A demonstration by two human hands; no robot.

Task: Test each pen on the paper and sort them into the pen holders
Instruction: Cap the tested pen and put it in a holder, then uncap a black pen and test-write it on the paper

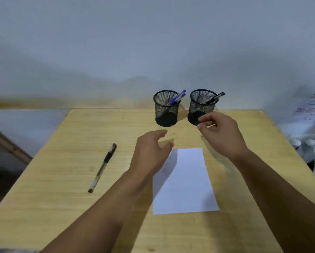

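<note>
Both hands hover over the desk [244, 225] w/ nothing held: left hand [149, 152] loosely spread, right hand [220, 134] loosely curled. One black pen [102, 168] lies left of the paper [187, 187]. Blue pens fill the far-left holder [166, 108], a black one the right holder [201, 106]. Next: grip the lying pen mid-barrel, uncap before scribbling.

Two black mesh pen holders stand side by side beyond the sheet of paper [185, 181]: the left holder [166, 108] and the right holder [201, 106]; one sheet of paper in all; two blue pens [177, 97] lean in the left holder; one black pen [216, 98] leans in the right holder; one black pen [102, 168] lies loose on the table, left of the paper; four pens altogether; two hands, the left hand [150, 152] and the right hand [220, 133], are raised over the paper's far end.
</note>
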